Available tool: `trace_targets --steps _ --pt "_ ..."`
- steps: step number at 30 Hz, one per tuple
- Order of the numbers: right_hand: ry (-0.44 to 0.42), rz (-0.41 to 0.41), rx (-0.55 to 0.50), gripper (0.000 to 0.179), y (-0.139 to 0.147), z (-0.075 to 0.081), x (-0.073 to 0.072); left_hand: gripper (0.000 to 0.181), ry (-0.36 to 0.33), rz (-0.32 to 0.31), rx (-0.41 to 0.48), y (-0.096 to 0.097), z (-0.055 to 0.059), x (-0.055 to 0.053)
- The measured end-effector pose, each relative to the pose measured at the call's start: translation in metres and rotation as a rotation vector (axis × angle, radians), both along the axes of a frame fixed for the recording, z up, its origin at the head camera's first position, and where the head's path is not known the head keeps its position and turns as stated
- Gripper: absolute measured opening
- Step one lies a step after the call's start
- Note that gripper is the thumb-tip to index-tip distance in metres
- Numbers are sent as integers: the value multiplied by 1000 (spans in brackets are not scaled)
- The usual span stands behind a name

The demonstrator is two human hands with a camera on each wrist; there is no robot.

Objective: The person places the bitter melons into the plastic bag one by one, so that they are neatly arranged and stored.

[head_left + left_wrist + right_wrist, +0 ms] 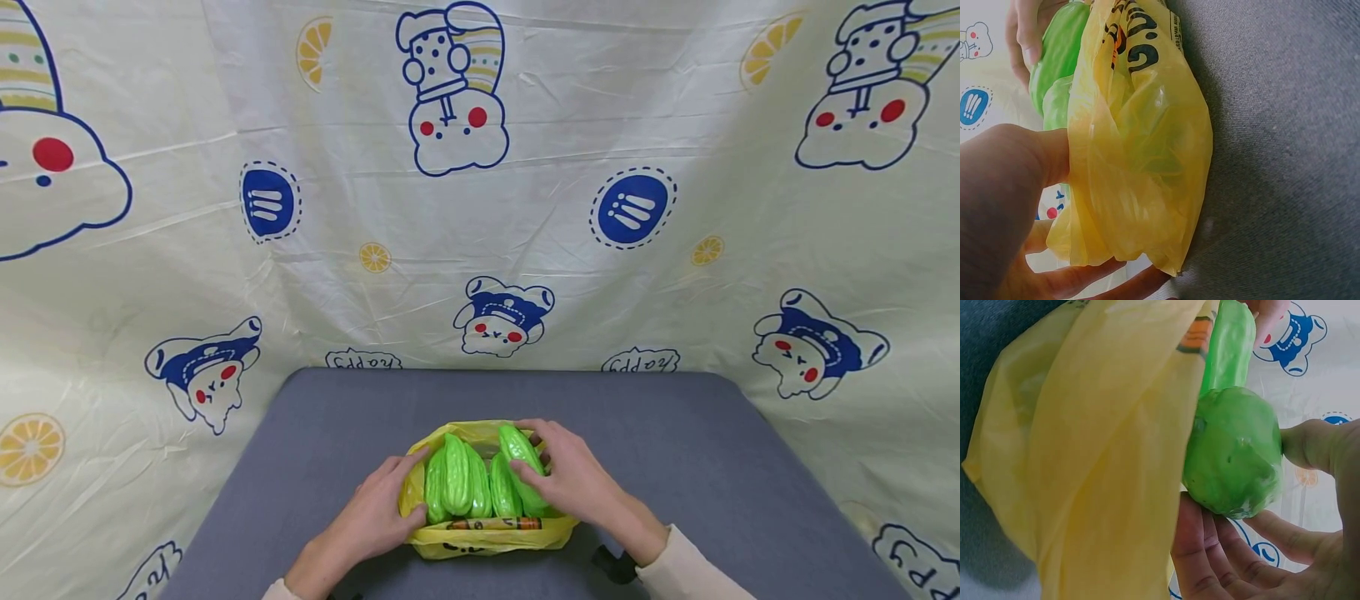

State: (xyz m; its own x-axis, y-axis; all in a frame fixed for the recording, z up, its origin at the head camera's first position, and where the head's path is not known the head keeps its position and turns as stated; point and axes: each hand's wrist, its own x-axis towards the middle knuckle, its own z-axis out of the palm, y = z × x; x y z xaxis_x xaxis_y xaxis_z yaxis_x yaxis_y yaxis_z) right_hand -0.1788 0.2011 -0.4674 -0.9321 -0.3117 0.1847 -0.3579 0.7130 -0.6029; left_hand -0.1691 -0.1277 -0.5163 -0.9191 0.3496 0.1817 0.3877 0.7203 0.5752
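A yellow plastic bag (491, 542) with dark printing lies with its mouth up, holding several glossy green ridged gourds (456, 475) side by side. My left hand (378, 504) holds the bag's left rim; in the left wrist view its thumb (1054, 153) goes behind the yellow film and its fingers bend around the bag's end. My right hand (573, 475) grips the rightmost gourd (522, 462), which leans higher than the others. In the right wrist view that gourd's rounded end (1235, 453) sits between thumb and fingers. The bag's wall hides the gourds' lower parts.
A grey cloth-covered table (352, 408) lies beneath the bag. Behind it and at both sides hangs a pale curtain (555, 217) printed with bears and orange slices. A dark strap or device (615, 565) shows at the right wrist.
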Motion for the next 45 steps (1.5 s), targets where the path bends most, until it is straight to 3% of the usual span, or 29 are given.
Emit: trace_targets --steps 12,27,45 --pt "16 -42 41 56 -15 -2 2 84 0 -9 6 -1 1 1" --pt "-10 -31 -11 57 -30 -5 2 86 17 -5 -6 -2 -1 0" --pt "-27 -60 -32 57 -41 -12 -1 84 -19 -10 1 -3 0 -1"
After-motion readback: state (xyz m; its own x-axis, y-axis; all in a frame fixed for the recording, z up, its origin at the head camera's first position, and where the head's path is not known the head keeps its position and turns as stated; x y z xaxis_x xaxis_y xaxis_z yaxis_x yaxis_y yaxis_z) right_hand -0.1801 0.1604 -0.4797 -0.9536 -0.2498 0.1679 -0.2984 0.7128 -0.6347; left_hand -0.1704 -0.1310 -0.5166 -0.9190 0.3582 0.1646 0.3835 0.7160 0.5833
